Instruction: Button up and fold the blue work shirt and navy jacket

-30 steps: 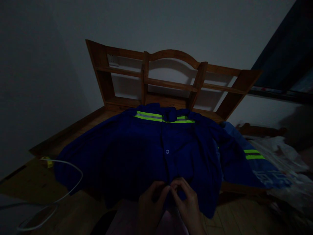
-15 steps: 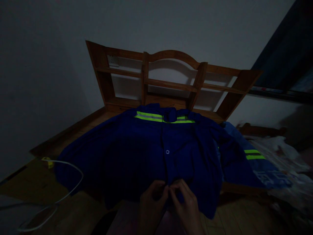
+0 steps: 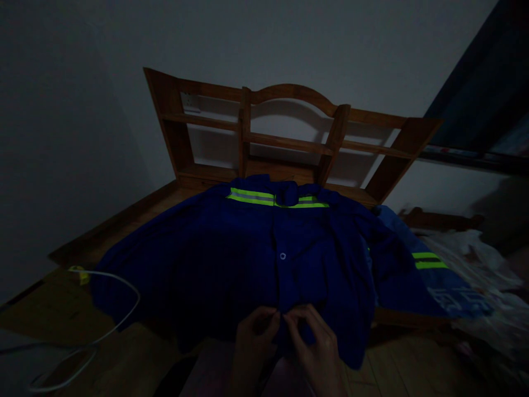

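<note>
A dark blue work jacket (image 3: pixel 231 253) with yellow-green reflective bands lies spread out, collar at the far end. Along its front opening one round button (image 3: pixel 282 256) shows. Near the lower hem my left hand (image 3: pixel 256 336) pinches the left side of the front edge between thumb and finger. Close beside it, my right hand (image 3: pixel 312 339) pinches the other side of the opening. Both sets of fingertips are nearly touching. Whatever small part of the jacket is between them is too dark to make out.
Behind the jacket stands a wooden shelf unit (image 3: pixel 289 140) against the wall. A white cable (image 3: pixel 124 281) loops at the left. Another blue garment with a reflective band (image 3: pixel 432 261) and pale cloth or plastic (image 3: pixel 475 251) lie at the right.
My fingertips have moved slightly apart and up at the jacket's front edge, the left hand shifting a little leftward. The jacket lies almost as before.
</note>
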{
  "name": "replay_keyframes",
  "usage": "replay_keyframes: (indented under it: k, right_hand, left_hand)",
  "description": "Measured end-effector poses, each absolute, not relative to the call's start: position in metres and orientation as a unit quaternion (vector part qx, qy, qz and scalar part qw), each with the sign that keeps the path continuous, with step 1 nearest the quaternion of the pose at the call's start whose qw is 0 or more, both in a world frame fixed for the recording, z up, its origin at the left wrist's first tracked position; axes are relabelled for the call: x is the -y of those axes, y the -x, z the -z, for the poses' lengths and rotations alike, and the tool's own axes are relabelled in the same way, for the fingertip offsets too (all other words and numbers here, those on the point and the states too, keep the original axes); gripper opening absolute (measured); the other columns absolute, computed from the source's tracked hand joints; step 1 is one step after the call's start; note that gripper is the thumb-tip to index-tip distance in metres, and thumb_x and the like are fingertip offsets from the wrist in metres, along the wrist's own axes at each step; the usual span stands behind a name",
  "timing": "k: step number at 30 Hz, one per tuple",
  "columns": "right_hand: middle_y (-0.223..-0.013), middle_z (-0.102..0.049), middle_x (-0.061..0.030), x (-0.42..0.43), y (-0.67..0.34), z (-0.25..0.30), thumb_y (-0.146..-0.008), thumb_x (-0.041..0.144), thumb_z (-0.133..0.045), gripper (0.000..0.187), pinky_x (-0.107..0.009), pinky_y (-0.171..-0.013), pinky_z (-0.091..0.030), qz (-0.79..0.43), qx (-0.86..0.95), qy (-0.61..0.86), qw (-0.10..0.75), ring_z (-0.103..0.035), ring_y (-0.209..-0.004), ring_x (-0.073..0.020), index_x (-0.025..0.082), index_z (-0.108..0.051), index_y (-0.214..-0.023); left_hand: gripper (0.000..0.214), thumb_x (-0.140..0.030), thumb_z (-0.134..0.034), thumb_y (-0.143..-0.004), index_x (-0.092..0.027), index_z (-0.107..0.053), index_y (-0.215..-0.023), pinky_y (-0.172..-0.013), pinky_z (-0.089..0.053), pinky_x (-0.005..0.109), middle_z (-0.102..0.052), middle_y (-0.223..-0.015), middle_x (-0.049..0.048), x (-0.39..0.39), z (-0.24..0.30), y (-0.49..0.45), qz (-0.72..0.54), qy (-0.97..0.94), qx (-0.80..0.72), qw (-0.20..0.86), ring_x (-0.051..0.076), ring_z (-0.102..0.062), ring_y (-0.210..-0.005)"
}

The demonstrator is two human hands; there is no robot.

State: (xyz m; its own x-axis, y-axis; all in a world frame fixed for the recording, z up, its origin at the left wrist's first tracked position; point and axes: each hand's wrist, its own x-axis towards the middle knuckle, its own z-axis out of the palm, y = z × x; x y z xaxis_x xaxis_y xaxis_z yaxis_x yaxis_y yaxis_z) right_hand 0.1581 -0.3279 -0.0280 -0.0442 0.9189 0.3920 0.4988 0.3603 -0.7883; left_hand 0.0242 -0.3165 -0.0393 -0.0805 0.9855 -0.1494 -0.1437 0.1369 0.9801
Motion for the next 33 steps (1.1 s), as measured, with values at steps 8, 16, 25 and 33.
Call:
replay_keyframes:
  k: [8,16,25,33]
  right_hand:
    - [-0.075,-0.057,-0.0016,0.328,-0.153,0.025,-0.087,0.028,-0.053,0.015,-0.024,-0.069,-0.041,-0.241,0.642,0.557,0.469,-0.055,-0.072,-0.0142,0.019,-0.059,-0.076]
    - [-0.065,-0.059,-0.0004,0.323,-0.152,0.027,-0.081,0.039,-0.061,0.022,-0.023,-0.062,-0.042,-0.365,0.532,0.58,0.497,-0.054,-0.063,-0.0143,0.017,-0.063,-0.076]
    - [-0.052,-0.041,0.0048,0.319,-0.158,0.037,-0.074,0.045,-0.066,0.03,-0.021,-0.047,-0.027,-0.513,0.445,0.534,0.503,-0.036,-0.048,-0.0088,0.016,-0.062,-0.075]
    - [-0.055,-0.039,0.0043,0.318,-0.156,0.037,-0.073,0.045,-0.067,0.031,-0.021,-0.048,-0.023,-0.541,0.421,0.525,0.504,-0.032,-0.051,-0.0081,0.015,-0.059,-0.074]
  left_hand:
    - [0.039,-0.043,-0.075,-0.062,-0.014,-0.071,-0.086,-0.076,-0.051,0.029,-0.072,-0.089,0.0109,0.313,0.057,-0.023,-0.506,-0.279,-0.496,0.648,0.022,-0.066,-0.086]
    - [0.038,-0.041,-0.074,-0.063,-0.014,-0.069,-0.088,-0.08,-0.05,0.028,-0.071,-0.091,0.0088,0.319,0.033,-0.029,-0.538,-0.313,-0.457,0.635,0.021,-0.066,-0.088]
    - [0.028,-0.032,-0.076,-0.061,-0.014,-0.066,-0.081,-0.073,-0.05,0.025,-0.07,-0.079,0.0042,0.315,0.037,-0.023,-0.517,-0.366,-0.5,0.59,0.019,-0.065,-0.079]
    - [0.017,-0.031,-0.071,-0.069,-0.017,-0.068,-0.079,-0.075,-0.049,0.025,-0.067,-0.081,0.0032,0.311,0.049,-0.016,-0.52,-0.465,-0.505,0.507,0.018,-0.063,-0.08]
